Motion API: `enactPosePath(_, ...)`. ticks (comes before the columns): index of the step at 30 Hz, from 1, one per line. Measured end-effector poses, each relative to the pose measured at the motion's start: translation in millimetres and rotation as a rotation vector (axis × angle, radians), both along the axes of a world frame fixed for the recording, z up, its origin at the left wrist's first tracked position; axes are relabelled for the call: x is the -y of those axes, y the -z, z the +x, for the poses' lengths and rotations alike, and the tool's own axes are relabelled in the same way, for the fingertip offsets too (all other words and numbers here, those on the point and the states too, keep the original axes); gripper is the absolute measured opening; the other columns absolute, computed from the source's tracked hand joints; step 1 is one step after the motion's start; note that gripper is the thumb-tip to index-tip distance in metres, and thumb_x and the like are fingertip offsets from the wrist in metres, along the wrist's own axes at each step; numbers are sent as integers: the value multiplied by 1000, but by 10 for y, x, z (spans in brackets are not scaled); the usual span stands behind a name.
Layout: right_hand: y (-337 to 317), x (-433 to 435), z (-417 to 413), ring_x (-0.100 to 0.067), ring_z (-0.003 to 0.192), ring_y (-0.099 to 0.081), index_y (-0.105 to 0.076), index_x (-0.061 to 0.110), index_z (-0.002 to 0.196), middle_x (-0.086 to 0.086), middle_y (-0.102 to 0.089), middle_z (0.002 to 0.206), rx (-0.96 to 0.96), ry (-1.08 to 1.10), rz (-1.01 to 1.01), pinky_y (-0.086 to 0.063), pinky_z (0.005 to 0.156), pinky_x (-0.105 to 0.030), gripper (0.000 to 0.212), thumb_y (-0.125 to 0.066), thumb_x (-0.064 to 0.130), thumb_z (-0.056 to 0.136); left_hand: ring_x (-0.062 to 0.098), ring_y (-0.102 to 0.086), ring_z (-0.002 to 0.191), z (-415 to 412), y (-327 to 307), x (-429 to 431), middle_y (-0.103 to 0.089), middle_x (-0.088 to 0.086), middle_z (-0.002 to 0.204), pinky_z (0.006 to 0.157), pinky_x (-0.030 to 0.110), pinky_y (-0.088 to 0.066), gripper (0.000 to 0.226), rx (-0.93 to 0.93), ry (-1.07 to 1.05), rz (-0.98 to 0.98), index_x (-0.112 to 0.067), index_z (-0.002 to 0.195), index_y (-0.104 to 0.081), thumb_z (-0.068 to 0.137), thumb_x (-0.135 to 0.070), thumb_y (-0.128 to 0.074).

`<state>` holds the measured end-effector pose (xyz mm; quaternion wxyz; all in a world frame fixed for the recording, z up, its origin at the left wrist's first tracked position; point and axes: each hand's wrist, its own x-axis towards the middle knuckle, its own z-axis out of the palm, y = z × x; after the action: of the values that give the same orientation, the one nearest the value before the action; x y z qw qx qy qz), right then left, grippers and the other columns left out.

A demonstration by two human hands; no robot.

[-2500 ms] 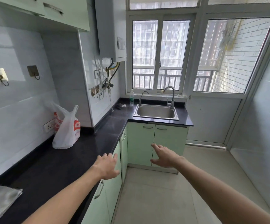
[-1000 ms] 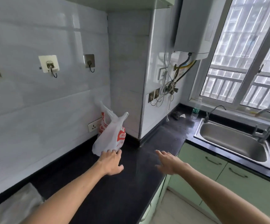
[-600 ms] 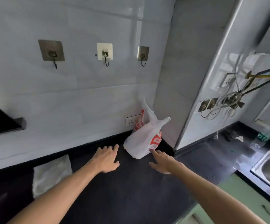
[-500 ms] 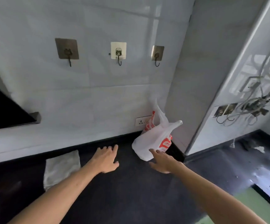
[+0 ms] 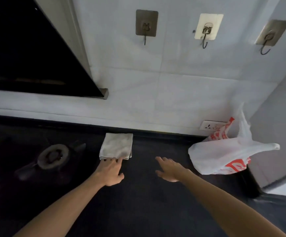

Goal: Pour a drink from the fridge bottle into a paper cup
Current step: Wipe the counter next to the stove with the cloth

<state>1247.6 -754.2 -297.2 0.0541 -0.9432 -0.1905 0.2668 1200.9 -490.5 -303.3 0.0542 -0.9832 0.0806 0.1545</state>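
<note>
The view has swung left, from sink to burner [image 5: 53, 156]. Over the table [image 5: 147, 211], the left hand [image 5: 110, 171] lies open by the folded cloth [image 5: 116, 146] and the right hand [image 5: 169, 169] open near the plastic bag [image 5: 224, 154]. No bottle or paper cup is in view, so fetching likely remains.

Bottle and paper cup: neither in frame, nothing to log on them; in view only the left hand [image 5: 110, 173], lower centre, fingers spread above the dark surface [image 5: 147, 211]; right hand [image 5: 170, 171] just right of it, fingers extended.
</note>
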Motion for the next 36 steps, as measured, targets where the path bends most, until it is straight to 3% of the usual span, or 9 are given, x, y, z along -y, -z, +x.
enactPosePath(10,450,-450,156,-36,134,-40,-14,20,154,-14,-38,149,-56,-168,-11,-41,105,-49,68,-46,43,99,31,-47,128,-353,580,-96,-41,14,146,102,44,-44,72,-106,-164,-54,-10,152,-24,96,-49,-46)
enactPosePath(16,616,-434,261,-35,136,-35,-21,15,152,-13,-35,149,1,-171,-12,-40,105,-51,63,-46,40,99,42,-12,151,-520,1052,-78,-8,23,164,121,52,-22,75,-92,-260,-62,-13,159,-12,99,-46,-42)
enactPosePath(19,762,-417,300,-34,140,-27,-24,13,151,-12,-31,151,101,-156,0,-37,108,-52,62,-44,41,99,45,-27,147,-616,1278,-99,-25,27,160,113,61,-35,79,-17,-291,-126,-12,156,-29,89,-43,-57)
enactPosePath(21,860,-422,322,-32,141,-24,-23,14,151,-10,-29,152,130,-134,39,-34,110,-51,63,-43,41,99,44,-29,146,-654,1380,-113,-27,25,159,112,60,-35,78,19,-310,-151,-13,155,-31,86,-43,-52)
enactPosePath(25,1023,-521,418,-31,142,-23,-24,14,151,-9,-29,151,197,-107,134,-32,112,-49,62,-45,39,98,36,-14,153,-675,1471,-94,-13,16,166,120,56,-23,76,90,-331,-202,-19,159,-21,89,-47,-33)
enactPosePath(33,1217,-1505,1080,-32,133,-39,-45,5,138,-13,-44,142,320,-84,494,-39,108,-43,47,-55,15,93,27,3,155,-649,1499,-94,1,7,168,125,50,-11,79,90,-365,-253,-27,159,-15,86,-47,-39)
enactPosePath(36,1275,-1972,1310,-31,141,-31,-39,5,143,-16,-37,149,289,-114,522,-26,117,-43,49,-50,19,97,25,9,155,-640,1513,-95,4,5,168,125,48,-6,79,89,-374,-264,-28,159,-13,87,-47,-40)
